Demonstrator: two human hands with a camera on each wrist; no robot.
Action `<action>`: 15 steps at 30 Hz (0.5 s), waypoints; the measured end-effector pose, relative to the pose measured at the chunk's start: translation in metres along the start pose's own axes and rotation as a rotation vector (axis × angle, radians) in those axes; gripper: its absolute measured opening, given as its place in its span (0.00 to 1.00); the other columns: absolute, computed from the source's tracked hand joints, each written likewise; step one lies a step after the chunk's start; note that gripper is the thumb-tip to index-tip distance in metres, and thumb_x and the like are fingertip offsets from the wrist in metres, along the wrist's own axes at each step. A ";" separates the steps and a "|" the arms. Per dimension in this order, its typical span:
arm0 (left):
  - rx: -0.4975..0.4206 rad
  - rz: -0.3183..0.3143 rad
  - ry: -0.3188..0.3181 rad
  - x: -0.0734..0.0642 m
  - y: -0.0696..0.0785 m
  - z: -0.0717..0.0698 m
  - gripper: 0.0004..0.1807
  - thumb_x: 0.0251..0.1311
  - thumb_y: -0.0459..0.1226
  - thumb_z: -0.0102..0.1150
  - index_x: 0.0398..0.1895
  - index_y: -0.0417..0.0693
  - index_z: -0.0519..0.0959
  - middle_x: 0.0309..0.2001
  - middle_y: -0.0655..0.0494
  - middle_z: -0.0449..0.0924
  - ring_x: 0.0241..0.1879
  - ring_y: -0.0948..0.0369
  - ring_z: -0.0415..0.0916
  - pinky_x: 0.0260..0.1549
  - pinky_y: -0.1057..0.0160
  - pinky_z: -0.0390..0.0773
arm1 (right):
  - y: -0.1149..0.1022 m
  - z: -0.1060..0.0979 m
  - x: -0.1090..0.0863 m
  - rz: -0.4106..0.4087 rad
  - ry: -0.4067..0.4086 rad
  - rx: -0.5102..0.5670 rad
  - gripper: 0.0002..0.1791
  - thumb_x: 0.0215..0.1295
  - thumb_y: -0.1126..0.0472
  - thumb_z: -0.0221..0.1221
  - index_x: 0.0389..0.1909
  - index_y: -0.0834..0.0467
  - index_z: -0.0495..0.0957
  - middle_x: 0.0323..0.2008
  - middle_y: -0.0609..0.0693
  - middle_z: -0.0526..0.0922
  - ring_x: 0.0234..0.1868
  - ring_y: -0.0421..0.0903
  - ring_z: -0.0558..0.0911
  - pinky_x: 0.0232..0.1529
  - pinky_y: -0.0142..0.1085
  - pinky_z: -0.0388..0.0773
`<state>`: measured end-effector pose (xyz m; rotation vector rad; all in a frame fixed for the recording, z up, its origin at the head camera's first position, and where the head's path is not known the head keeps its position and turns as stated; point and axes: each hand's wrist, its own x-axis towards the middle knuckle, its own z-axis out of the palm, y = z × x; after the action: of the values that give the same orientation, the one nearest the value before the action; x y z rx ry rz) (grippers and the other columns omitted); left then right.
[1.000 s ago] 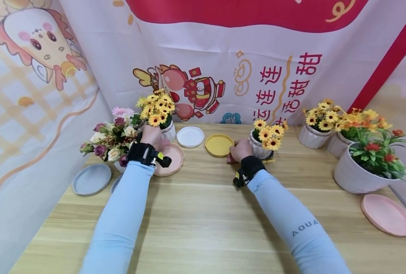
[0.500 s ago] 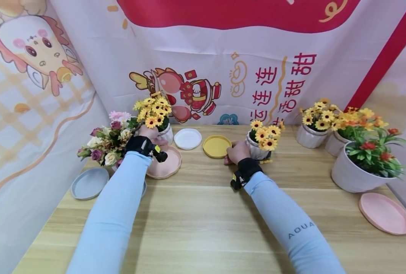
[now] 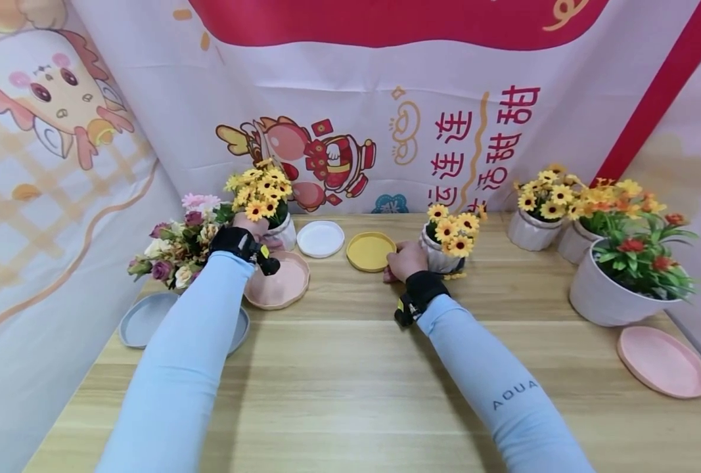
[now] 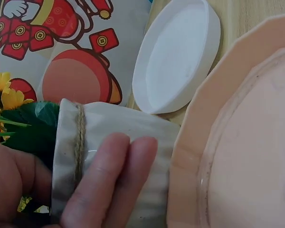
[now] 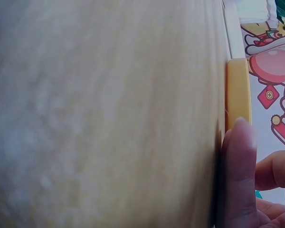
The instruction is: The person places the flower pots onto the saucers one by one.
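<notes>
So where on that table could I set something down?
On the bare table between the left sleeve and right sleeve, or between the right sleeve and pink plate. It's crowded around the left hand: mixed bouquet, flowerpot, peach plate.

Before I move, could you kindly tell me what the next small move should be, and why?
I would probably have the left hand lift the white flower pot slightly and ease it onto the peach saucer: the fingers lie along the pot's wall, and the saucer sits right beside its base with nothing showing in it.
</notes>
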<state>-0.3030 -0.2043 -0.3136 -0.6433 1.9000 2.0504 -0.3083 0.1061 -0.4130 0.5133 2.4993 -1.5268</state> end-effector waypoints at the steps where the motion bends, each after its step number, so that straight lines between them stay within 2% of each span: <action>1: -0.008 -0.002 -0.003 0.000 0.001 0.000 0.30 0.74 0.32 0.35 0.77 0.38 0.45 0.36 0.28 0.82 0.23 0.50 0.84 0.39 0.51 0.87 | 0.000 0.000 -0.001 -0.006 0.000 -0.002 0.23 0.71 0.64 0.53 0.66 0.59 0.72 0.22 0.55 0.83 0.16 0.44 0.83 0.22 0.37 0.86; 3: -0.016 0.005 0.005 0.005 0.002 0.002 0.31 0.73 0.30 0.35 0.78 0.43 0.45 0.44 0.30 0.82 0.23 0.49 0.85 0.47 0.48 0.83 | -0.001 0.001 -0.002 -0.013 0.004 0.000 0.22 0.71 0.65 0.54 0.65 0.59 0.73 0.22 0.55 0.83 0.16 0.44 0.83 0.22 0.37 0.86; 4: -0.012 0.015 0.007 0.006 0.004 0.004 0.32 0.72 0.28 0.34 0.78 0.45 0.46 0.52 0.29 0.78 0.23 0.49 0.84 0.51 0.47 0.81 | -0.001 0.001 -0.003 -0.018 0.004 -0.001 0.22 0.71 0.65 0.54 0.65 0.59 0.73 0.22 0.55 0.83 0.16 0.44 0.83 0.22 0.37 0.86; 5: -0.007 0.025 0.014 0.006 0.005 0.005 0.32 0.72 0.28 0.34 0.78 0.45 0.46 0.58 0.28 0.74 0.25 0.48 0.85 0.54 0.46 0.78 | -0.001 0.001 -0.003 -0.021 0.006 -0.005 0.22 0.71 0.64 0.54 0.65 0.59 0.74 0.22 0.55 0.83 0.16 0.44 0.83 0.21 0.37 0.86; 7: -0.015 0.052 0.012 0.008 0.009 0.009 0.34 0.71 0.25 0.34 0.78 0.48 0.46 0.70 0.32 0.60 0.24 0.48 0.85 0.54 0.46 0.78 | -0.002 0.000 -0.005 -0.025 0.006 -0.011 0.22 0.71 0.64 0.54 0.64 0.59 0.74 0.21 0.54 0.83 0.16 0.44 0.82 0.21 0.37 0.86; 11: -0.013 0.078 -0.009 0.005 0.023 0.017 0.37 0.69 0.22 0.36 0.79 0.53 0.47 0.71 0.33 0.56 0.22 0.49 0.84 0.52 0.48 0.80 | -0.003 0.000 -0.007 -0.024 0.008 -0.013 0.22 0.71 0.64 0.53 0.65 0.58 0.74 0.21 0.54 0.83 0.16 0.43 0.82 0.21 0.36 0.86; 15: 0.049 0.118 -0.055 0.001 0.035 0.027 0.35 0.72 0.25 0.41 0.78 0.58 0.51 0.71 0.36 0.57 0.25 0.47 0.85 0.49 0.49 0.82 | -0.002 0.000 -0.007 -0.034 0.014 -0.023 0.22 0.71 0.64 0.53 0.65 0.58 0.74 0.20 0.53 0.82 0.15 0.43 0.82 0.20 0.35 0.85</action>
<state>-0.3246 -0.1808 -0.2832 -0.4686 1.9936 2.0608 -0.3022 0.1037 -0.4088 0.4824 2.5451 -1.5099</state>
